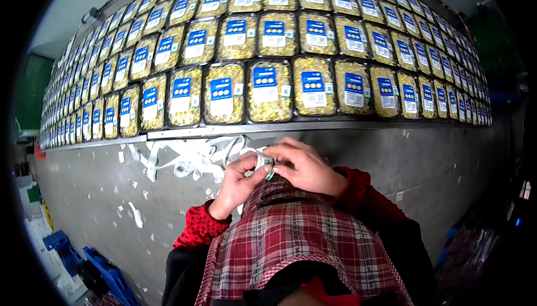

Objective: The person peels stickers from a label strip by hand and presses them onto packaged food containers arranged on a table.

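My left hand [236, 184] is closed around a small roll of white labels [264, 160], held in front of my apron [302, 230]. From the other side my right hand [309, 167] meets the roll, its thumb and fingers pinched at the label strip. A label with a green edge [271, 175] shows just under the fingertips. Ahead of both hands are rows of black trays packed with pale yellow-green sprouts; the nearest, such as this tray [269, 90], carry blue-and-white labels and a smaller white sticker [286, 91] on the lid.
A metal table edge [224, 131] runs along the front of the trays. Tangled white backing strip [193, 158] lies on the grey floor [168, 194] with scattered paper scraps. Blue plastic crates [109, 275] stand at lower left. Plastic-wrapped goods [470, 250] sit at lower right.
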The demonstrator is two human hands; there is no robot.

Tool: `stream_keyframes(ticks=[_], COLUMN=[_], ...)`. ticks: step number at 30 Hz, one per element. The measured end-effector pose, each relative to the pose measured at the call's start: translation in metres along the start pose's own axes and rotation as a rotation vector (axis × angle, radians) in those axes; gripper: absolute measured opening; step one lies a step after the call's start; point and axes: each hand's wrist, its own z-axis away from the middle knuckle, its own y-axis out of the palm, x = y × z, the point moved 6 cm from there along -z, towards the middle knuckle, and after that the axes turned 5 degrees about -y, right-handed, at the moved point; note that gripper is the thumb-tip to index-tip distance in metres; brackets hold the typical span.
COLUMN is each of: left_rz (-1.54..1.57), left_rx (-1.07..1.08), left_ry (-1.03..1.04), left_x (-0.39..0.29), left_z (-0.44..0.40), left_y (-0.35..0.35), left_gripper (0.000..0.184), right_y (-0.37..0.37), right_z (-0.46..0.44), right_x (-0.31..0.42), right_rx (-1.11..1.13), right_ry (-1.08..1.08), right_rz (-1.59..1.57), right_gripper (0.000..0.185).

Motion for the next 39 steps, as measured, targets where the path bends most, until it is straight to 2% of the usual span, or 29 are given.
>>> stream_keyframes(ticks=[2,4,6,8,10,11,12,14,16,18,19,20,21,22,24,26,30,32,34,36,39], left_rz=[-0.101,-0.199,-0.529,-0.609,-0.426,-0.267,-0.270,-0.300,-0.221,-0.196,-0.211,-0.214,-0.170,-0.123,-0.097,-0.084,-0.082,-0.060,-0.035,-0.044,0.000], left_rx=[-0.001,0.003,-0.166,-0.161,-0.026,-0.005,0.003,0.035,0.005,0.060,0.127,0.132,0.178,0.230,0.299,0.274,0.285,0.290,0.264,0.244,0.247], left_ry=[0.025,0.057,0.268,0.292,0.293,0.174,0.180,0.005,-0.056,-0.286,-0.255,-0.253,-0.230,-0.209,-0.261,-0.079,-0.044,-0.066,-0.187,-0.136,-0.142], left_x=[-0.003,-0.009,-0.032,-0.045,-0.036,-0.028,-0.031,-0.025,-0.023,-0.017,-0.015,-0.016,-0.019,-0.021,-0.014,-0.023,-0.020,-0.017,-0.011,-0.018,-0.012], left_z=[-0.008,-0.020,-0.028,-0.040,-0.056,-0.062,-0.067,-0.079,-0.085,-0.093,-0.096,-0.100,-0.103,-0.106,-0.115,-0.127,-0.152,-0.164,-0.175,-0.186,-0.199], left_y=[0.018,0.041,0.072,0.111,0.153,0.174,0.193,0.228,0.256,0.281,0.292,0.300,0.312,0.324,0.344,0.360,0.385,0.394,0.401,0.410,0.428], left_gripper=[0.010,0.013,0.013,0.012,0.014,0.019,0.019,0.023,0.024,0.024,0.019,0.019,0.017,0.015,0.012,0.012,0.010,0.009,0.009,0.009,0.008], right_y=[-0.017,-0.040,-0.067,-0.097,-0.132,-0.152,-0.169,-0.198,-0.226,-0.255,-0.279,-0.305,-0.340,-0.373,-0.415,-0.443,-0.467,-0.479,-0.502,-0.536,-0.561], right_z=[0.012,0.026,0.046,0.071,0.094,0.106,0.118,0.141,0.158,0.172,0.177,0.182,0.186,0.192,0.208,0.222,0.226,0.226,0.244,0.269,0.290], right_x=[-0.004,-0.015,-0.029,-0.040,-0.045,-0.043,-0.048,-0.060,-0.065,-0.075,-0.091,-0.127,-0.150,-0.165,-0.192,-0.207,-0.223,-0.221,-0.240,-0.243,-0.259], right_rx=[-0.080,-0.102,-0.088,-0.128,-0.189,-0.222,-0.232,-0.205,-0.226,-0.230,-0.345,-0.472,-0.620,-0.747,-0.803,-0.853,-0.818,-0.835,-0.885,-0.934,-0.857], right_ry=[-0.165,-0.155,-0.082,-0.092,-0.143,-0.174,-0.175,-0.133,-0.090,-0.032,-0.028,0.129,0.157,0.178,0.344,0.279,0.328,0.378,0.324,0.237,0.350], right_rz=[0.143,0.141,0.059,0.068,0.176,0.238,0.241,0.263,0.266,0.124,0.099,-0.075,-0.137,-0.107,-0.018,0.103,0.172,0.183,0.298,0.425,0.388], right_gripper=[0.030,0.027,0.021,0.016,0.013,0.013,0.013,0.014,0.011,0.006,0.005,0.007,0.009,0.010,0.013,0.016,0.017,0.018,0.018,0.019,0.020])
